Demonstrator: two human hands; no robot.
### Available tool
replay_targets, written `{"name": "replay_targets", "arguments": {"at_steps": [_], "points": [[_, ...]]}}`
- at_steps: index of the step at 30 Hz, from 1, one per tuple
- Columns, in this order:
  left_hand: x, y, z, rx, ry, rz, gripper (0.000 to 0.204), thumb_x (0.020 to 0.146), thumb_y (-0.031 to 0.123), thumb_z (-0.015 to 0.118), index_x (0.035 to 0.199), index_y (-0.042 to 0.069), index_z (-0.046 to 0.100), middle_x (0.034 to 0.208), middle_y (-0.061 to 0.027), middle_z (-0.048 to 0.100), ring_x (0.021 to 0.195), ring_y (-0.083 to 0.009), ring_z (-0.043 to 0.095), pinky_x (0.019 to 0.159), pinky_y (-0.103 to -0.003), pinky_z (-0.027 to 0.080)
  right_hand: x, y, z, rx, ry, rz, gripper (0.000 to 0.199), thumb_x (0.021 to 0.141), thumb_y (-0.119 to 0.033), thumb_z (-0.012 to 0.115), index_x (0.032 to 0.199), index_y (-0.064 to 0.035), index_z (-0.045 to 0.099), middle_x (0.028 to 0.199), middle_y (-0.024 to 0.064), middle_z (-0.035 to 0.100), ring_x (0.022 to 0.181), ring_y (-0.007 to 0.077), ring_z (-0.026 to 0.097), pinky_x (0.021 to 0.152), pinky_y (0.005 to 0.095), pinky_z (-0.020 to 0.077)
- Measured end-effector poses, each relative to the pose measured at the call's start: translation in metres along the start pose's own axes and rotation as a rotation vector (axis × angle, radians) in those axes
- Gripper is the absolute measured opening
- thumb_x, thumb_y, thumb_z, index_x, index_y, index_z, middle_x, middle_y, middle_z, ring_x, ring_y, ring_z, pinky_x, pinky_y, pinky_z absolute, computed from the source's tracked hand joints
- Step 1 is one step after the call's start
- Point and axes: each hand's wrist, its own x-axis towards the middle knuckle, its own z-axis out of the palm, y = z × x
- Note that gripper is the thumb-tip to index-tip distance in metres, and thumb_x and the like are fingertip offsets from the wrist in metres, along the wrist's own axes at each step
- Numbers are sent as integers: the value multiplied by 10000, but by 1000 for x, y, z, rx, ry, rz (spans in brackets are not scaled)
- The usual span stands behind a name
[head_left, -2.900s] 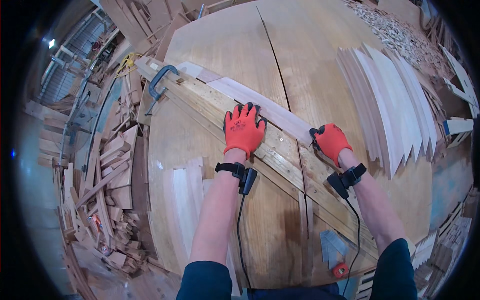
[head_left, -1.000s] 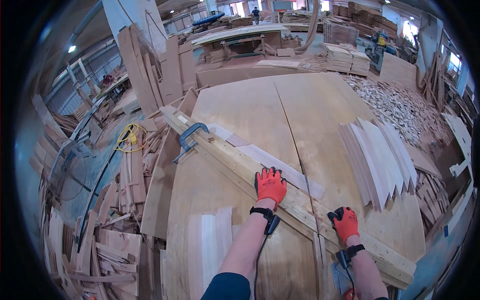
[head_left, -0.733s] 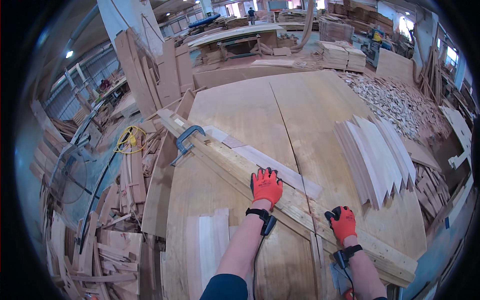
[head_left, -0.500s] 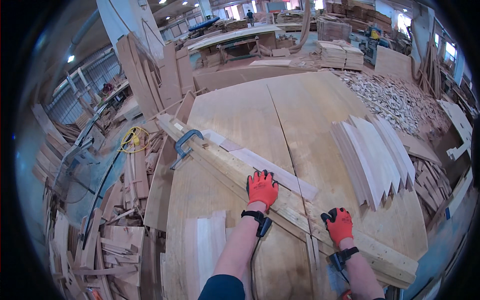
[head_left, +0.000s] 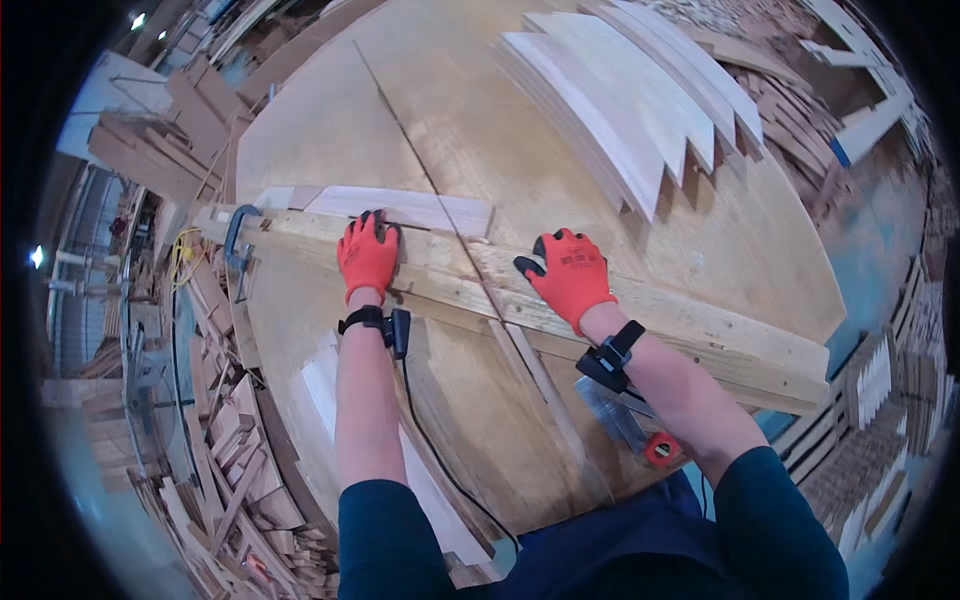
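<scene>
Head view: a large round plywood tabletop (head_left: 600,200) carries a long pale timber beam (head_left: 640,315) lying across it from far left to near right. Fanned pale wood strips (head_left: 630,110) lie far right. Left hand (head_left: 368,255) and right hand (head_left: 570,275), in orange gloves, press flat with fingers spread on the beam. A blue clamp (head_left: 238,235) grips its left end.

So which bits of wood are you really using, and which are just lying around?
In use: long beam under the left hand and right hand; pale board against it; blue clamp at its end.
Lying about: stack of boards; scrap pile; metal square.
</scene>
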Motion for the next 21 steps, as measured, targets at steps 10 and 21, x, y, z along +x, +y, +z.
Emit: {"name": "replay_targets", "arguments": {"at_steps": [10, 21], "points": [[-83, -2, -2, -668, 231, 34, 536, 895, 192, 668, 1391, 30, 545, 1351, -181, 605, 1286, -314, 550, 1107, -436, 392, -2, -29, 15, 272, -48, 15, 356, 902, -408, 667, 1067, -92, 669, 1114, 155, 661, 1032, 332, 625, 883, 454, 520], [-256, 163, -125, -860, 110, 331, 626, 747, 45, 769, 1337, -13, 566, 1210, -164, 664, 1150, -264, 636, 993, -371, 491, 2, -90, -28, 489, 231, -68, 321, 891, -378, 680, 1097, -132, 689, 1106, 109, 675, 1043, 313, 636, 887, 449, 511]]}}
